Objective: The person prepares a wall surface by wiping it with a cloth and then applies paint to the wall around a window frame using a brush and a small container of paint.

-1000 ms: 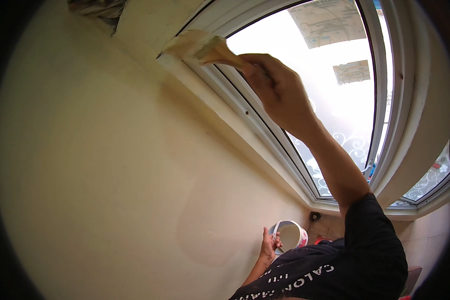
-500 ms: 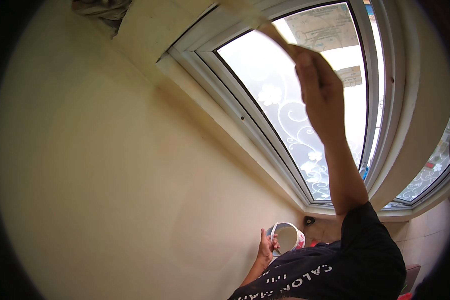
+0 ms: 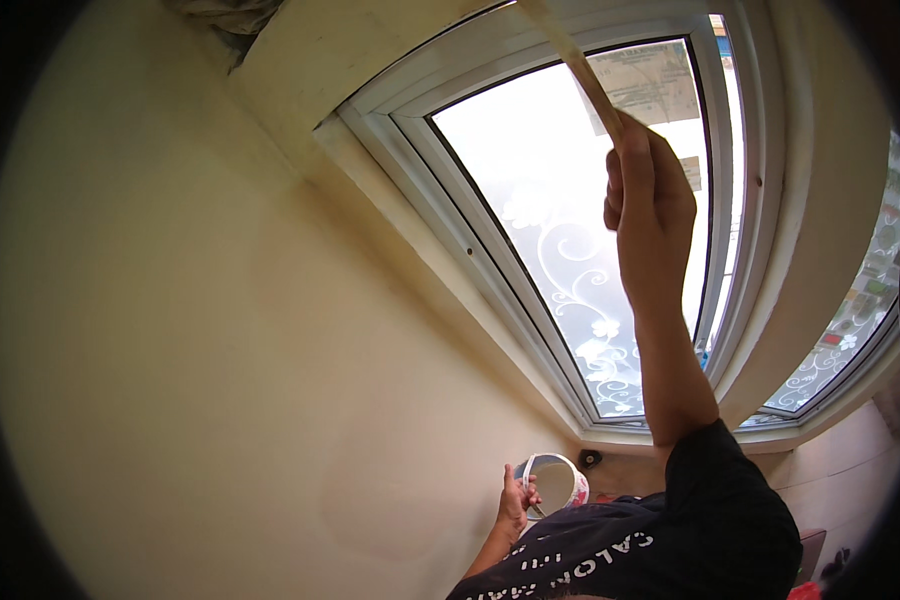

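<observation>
My right hand (image 3: pixel 650 190) is raised in front of the window, its fingers closed around the handle of a paintbrush (image 3: pixel 592 88). The brush slants up and to the left, and its pale far end reaches the top edge of the picture, near the strip above the window frame; whether it touches there I cannot tell. Low down, close to my body, my left hand (image 3: pixel 515 505) grips the near side of a small white bucket (image 3: pixel 579 489) with a red and pink pattern. Pale, cream-coloured paint appears to lie inside the bucket.
A cream wall (image 3: pixel 190 350) fills the left side. The pale metal-framed window (image 3: pixel 470 250) has frosted glass with white floral scrolls. Bundled cloth (image 3: pixel 232 15) shows at the top left. A small dark round object (image 3: pixel 590 459) sits beyond the bucket. A second window (image 3: pixel 840 330) stands at the right.
My right hand has shifted slightly right and down, and the brush now stands steeper. The view has turned a little; the bucket stays in my left hand.
</observation>
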The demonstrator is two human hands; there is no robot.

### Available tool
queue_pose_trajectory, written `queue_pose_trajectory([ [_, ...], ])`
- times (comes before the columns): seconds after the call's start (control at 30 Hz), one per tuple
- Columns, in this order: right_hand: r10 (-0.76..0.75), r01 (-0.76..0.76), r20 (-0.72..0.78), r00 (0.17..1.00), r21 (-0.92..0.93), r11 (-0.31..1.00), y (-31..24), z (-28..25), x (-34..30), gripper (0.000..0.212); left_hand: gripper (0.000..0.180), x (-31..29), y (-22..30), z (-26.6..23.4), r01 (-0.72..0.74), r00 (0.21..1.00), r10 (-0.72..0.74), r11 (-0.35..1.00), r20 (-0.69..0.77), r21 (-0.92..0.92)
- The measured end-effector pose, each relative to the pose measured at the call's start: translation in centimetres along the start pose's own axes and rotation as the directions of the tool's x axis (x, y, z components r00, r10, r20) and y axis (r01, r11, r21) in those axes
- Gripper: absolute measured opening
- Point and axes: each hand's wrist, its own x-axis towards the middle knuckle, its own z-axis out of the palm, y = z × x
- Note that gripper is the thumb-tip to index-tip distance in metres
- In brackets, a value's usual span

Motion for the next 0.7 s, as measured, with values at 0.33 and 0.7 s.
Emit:
queue_pose_trajectory([
  [0.33,-0.413,0.457,0.199,0.889,-0.320,0.830,1.2,4.3,-1.1,0.029,0.079,0.5,0.4,0.2,0.000,0.999,-0.001,1.000,0.033,0.027],
  [0.7,-0.606,0.428,-0.045,0.795,-0.667,0.610,-1.2,-1.0,2.4,0.021,0.078,1.3,0.7,0.1,0.047,0.995,-0.053,0.996,0.090,0.071],
])
